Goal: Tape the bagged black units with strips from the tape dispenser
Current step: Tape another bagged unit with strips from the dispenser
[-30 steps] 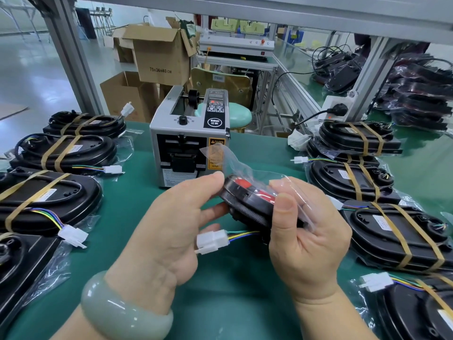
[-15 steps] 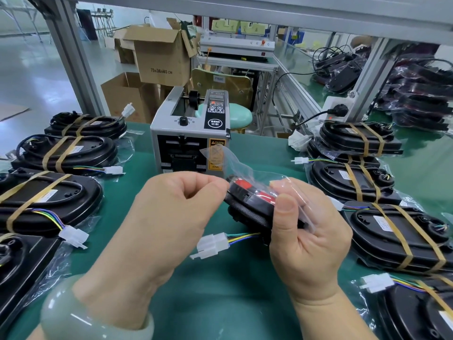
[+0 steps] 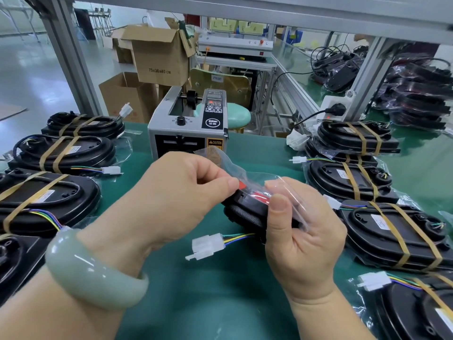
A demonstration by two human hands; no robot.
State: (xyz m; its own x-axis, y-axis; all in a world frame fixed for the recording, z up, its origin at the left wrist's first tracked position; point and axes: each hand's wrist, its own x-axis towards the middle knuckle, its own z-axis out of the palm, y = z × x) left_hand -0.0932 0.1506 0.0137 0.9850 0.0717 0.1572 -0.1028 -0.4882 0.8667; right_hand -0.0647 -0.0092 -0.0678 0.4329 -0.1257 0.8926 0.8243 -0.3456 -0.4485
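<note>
Nearest the camera, a pale green bangle (image 3: 93, 273) circles the left wrist above the dark green tabletop (image 3: 220, 310). The left hand (image 3: 171, 200) is curled, its thumb and forefinger pinching the clear plastic bag (image 3: 220, 159) at the upper end of a black oval unit with red parts (image 3: 245, 207). That unit is held up between both hands, in front of the dispenser. The right hand (image 3: 301, 241) grips the unit's other end, with the thumb pressed flat on the bag film over it. A white plastic connector on coloured wires (image 3: 206, 245) juts out from under the unit between the two wrists. On either side, bagged black units bound with tan tape strips lie in rows on the tabletop, one row at the left (image 3: 61, 153) and one at the right (image 3: 392, 231). Behind the hands stands the grey box-shaped tape dispenser (image 3: 188, 128), with a black knob and a control panel on top. Beyond it are a mint-green round stool (image 3: 236, 116) and brown cardboard boxes (image 3: 159, 57).
</note>
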